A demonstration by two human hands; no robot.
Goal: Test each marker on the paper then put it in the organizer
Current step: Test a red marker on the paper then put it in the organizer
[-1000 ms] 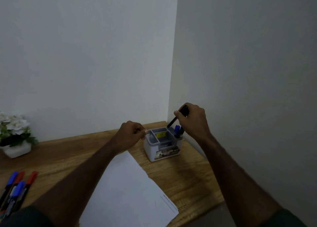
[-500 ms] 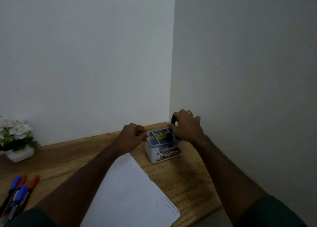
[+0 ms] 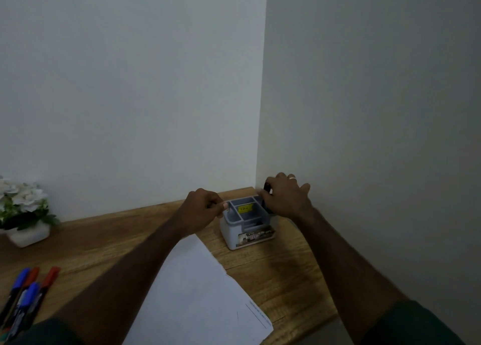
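Note:
A small white organizer (image 3: 234,236) with grey compartments stands in the desk's far right corner. My left hand (image 3: 201,209) pinches its left rim. My right hand (image 3: 285,196) covers the organizer's right back compartment and holds a black marker (image 3: 267,188), of which only the top end shows. A white sheet of paper (image 3: 197,290) lies in front of me. Several blue and red markers (image 3: 28,292) lie at the desk's left front edge.
A white pot of white flowers (image 3: 23,214) stands at the far left against the wall. Two walls meet in a corner right behind the organizer. The wooden desk (image 3: 273,274) ends close on the right.
My right hand has come down with the black marker, from tilted above the organizer to low over its right back compartment. My left hand has stayed on the rim.

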